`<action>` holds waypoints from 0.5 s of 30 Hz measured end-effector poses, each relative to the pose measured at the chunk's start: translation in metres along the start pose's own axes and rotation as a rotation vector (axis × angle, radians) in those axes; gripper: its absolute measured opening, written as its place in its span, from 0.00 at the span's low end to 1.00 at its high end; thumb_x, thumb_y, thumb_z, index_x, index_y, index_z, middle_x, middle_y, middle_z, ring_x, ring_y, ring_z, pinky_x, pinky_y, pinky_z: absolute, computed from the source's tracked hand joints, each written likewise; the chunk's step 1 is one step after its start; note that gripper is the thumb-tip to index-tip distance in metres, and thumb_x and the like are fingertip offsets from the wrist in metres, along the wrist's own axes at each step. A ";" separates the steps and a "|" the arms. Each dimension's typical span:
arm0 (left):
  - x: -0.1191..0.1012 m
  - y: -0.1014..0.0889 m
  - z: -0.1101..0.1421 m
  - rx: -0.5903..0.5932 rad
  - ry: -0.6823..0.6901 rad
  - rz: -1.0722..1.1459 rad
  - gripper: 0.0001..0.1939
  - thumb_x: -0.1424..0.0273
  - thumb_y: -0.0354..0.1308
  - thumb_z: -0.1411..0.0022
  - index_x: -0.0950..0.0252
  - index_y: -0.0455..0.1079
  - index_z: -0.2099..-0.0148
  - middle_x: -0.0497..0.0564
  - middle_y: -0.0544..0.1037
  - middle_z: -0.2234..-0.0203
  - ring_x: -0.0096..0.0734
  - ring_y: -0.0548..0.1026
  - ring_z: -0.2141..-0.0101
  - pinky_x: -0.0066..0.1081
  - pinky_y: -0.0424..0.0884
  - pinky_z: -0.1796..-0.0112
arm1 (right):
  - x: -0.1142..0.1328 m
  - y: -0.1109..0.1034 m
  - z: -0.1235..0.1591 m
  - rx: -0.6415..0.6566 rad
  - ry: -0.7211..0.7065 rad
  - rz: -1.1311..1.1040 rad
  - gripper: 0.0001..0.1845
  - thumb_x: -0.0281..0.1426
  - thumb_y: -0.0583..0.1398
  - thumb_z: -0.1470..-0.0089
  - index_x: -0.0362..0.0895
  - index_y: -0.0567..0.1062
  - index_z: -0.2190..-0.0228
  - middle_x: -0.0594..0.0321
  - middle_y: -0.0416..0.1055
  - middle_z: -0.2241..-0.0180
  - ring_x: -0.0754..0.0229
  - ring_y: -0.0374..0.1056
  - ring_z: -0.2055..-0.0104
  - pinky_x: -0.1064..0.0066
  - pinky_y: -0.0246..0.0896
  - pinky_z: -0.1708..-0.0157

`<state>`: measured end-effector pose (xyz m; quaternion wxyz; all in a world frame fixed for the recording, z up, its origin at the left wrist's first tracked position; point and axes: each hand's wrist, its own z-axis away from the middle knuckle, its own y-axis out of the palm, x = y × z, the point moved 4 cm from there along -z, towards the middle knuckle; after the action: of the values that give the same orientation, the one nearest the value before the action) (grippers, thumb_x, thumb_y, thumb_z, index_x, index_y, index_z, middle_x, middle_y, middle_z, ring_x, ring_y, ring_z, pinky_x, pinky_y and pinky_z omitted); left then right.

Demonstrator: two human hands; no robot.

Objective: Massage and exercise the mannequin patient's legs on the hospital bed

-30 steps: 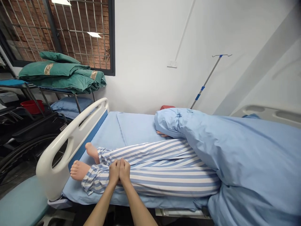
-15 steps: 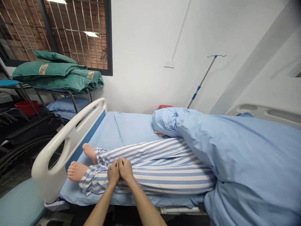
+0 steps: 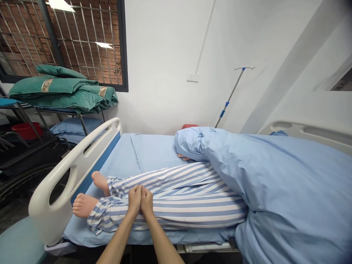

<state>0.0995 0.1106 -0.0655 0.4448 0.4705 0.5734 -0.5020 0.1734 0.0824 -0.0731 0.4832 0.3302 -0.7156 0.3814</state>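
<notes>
Striped blue-and-white trousers cover the legs of a lying figure that looks like a training manikin. Its two bare feet point toward the bed's footboard. My left hand and my right hand are side by side, touching, over the lower legs. Both are closed with the knuckles up. The curled fingertips are hidden, so I cannot tell whether they pinch the cloth. A light-blue quilt hides the figure from the thighs up, and the fingers of one figure's hand show at its edge.
The white footboard rises at the left, with a wheelchair beyond it. Folded green quilts are stacked under the barred window. An IV pole stands behind the bed. Light-blue sheet covers the mattress.
My hands have turned more upright and drawn level, still pressed together over the legs. The view has shifted slightly, so the bed appears a little farther left.
</notes>
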 end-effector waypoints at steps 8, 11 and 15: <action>0.017 0.000 0.012 -0.040 0.049 -0.302 0.16 0.62 0.43 0.42 0.63 0.57 0.79 0.46 0.66 0.84 0.26 0.62 0.78 0.27 0.57 0.73 | -0.003 0.000 0.001 -0.027 0.003 -0.030 0.23 0.39 0.47 0.43 0.43 0.66 0.84 0.64 0.65 0.84 0.64 0.59 0.80 0.73 0.50 0.78; 0.021 -0.001 0.012 -0.043 0.079 -0.375 0.15 0.63 0.41 0.41 0.62 0.57 0.78 0.47 0.67 0.82 0.27 0.64 0.77 0.28 0.56 0.72 | -0.003 0.001 -0.002 -0.011 0.013 -0.022 0.24 0.39 0.47 0.43 0.43 0.65 0.85 0.64 0.64 0.85 0.64 0.58 0.80 0.74 0.48 0.79; 0.022 0.001 0.012 -0.028 0.082 -0.425 0.15 0.64 0.39 0.40 0.62 0.58 0.76 0.48 0.69 0.81 0.27 0.65 0.76 0.27 0.56 0.71 | 0.006 -0.008 -0.010 0.060 -0.009 0.149 0.25 0.38 0.45 0.43 0.43 0.66 0.85 0.63 0.66 0.84 0.64 0.58 0.80 0.73 0.46 0.79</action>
<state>0.0976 0.1010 -0.0884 0.3115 0.3528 0.6845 -0.5568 0.1825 0.0865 -0.0630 0.4403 0.2920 -0.7285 0.4360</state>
